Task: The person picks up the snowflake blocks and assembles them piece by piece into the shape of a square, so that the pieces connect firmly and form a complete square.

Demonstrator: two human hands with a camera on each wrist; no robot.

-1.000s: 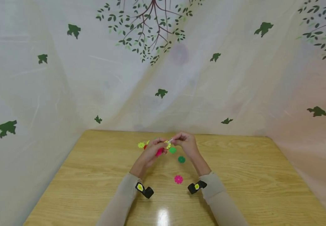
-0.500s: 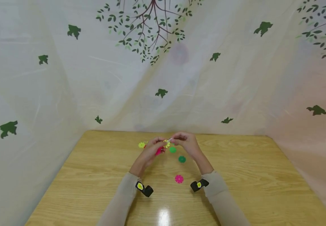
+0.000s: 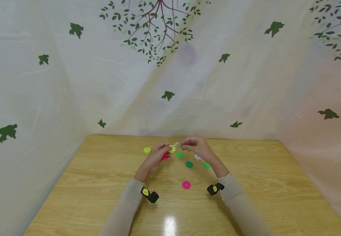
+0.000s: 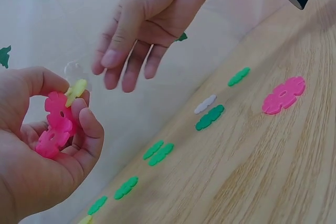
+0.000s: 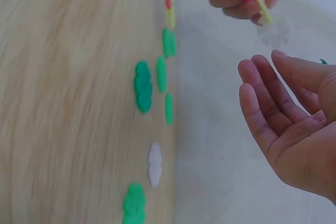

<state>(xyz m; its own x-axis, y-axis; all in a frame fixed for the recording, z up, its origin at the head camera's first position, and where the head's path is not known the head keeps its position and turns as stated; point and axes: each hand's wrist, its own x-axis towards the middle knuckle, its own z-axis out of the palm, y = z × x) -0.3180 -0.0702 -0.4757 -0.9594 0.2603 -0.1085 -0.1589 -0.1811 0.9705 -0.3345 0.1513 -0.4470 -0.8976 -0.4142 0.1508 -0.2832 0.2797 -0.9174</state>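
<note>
My left hand [image 4: 47, 166] holds a small chain of flower-shaped plastic discs between thumb and curled fingers. Pink discs [image 4: 55, 137] lie against its palm, and a yellow disc [image 4: 76, 92] stands edgewise at the fingertips. Joined to the yellow one is a whitish, see-through disc [image 5: 274, 32], pale against the backdrop. Just to the right of this chain is my right hand [image 5: 299, 114], its fingers loosely bent, apart from the discs and holding nothing. In the head view the left hand [image 3: 155, 157] partly hides the chain.
Loose discs lie on the wooden table [image 3: 99, 183]: a pink one [image 3: 186, 185] nearest the person, a dark green one [image 3: 189, 164], several lighter green ones, a white one [image 5: 155, 164] and a yellow one [image 3: 147, 149]. A pale printed cloth [image 3: 129, 98] hangs behind the table.
My right hand has let go of the whitish disc and drawn back to the right. The left hand still holds the chain, shifted slightly left. White and green discs by the right wrist now show.
</note>
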